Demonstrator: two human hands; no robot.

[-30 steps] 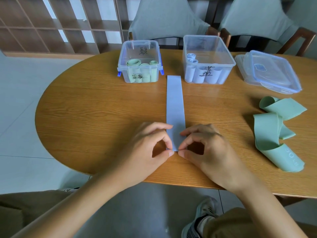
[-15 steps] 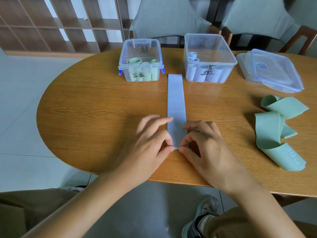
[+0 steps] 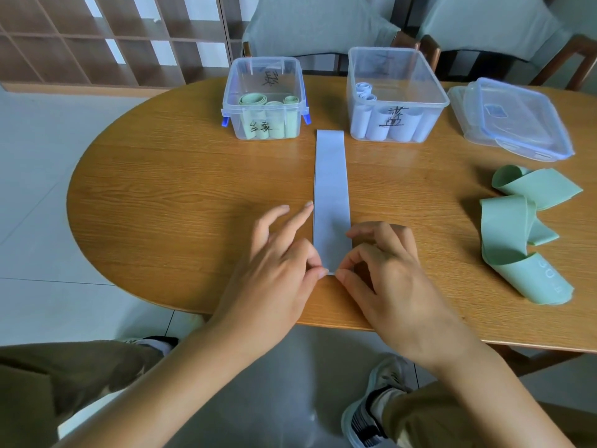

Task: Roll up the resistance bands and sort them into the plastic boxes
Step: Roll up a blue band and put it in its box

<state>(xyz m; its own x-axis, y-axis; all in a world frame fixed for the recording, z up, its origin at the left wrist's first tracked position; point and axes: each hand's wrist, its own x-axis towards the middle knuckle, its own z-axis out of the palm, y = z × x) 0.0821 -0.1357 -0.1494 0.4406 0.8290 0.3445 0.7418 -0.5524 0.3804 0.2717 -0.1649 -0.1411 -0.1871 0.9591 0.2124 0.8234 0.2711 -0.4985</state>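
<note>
A pale blue resistance band (image 3: 330, 189) lies flat and straight on the wooden table (image 3: 181, 195), running from between the two boxes toward me. My left hand (image 3: 277, 270) and my right hand (image 3: 384, 273) each pinch its near end with thumb and fingertips; my left index finger stretches out along the band's left edge. The left plastic box (image 3: 265, 98) holds rolled green bands. The right plastic box (image 3: 394, 95) holds rolled blue bands. Loose green bands (image 3: 523, 227) lie in a curled heap at the right.
Two clear box lids with blue clips (image 3: 513, 119) are stacked at the back right. Two chairs (image 3: 429, 50) with grey covers stand behind the table. A wooden grid shelf (image 3: 106, 37) is at the back left. The table's near edge sits just under my wrists.
My left index finger has stretched out along the band's left edge. Both hands still pinch the near end, which looks about the same.
</note>
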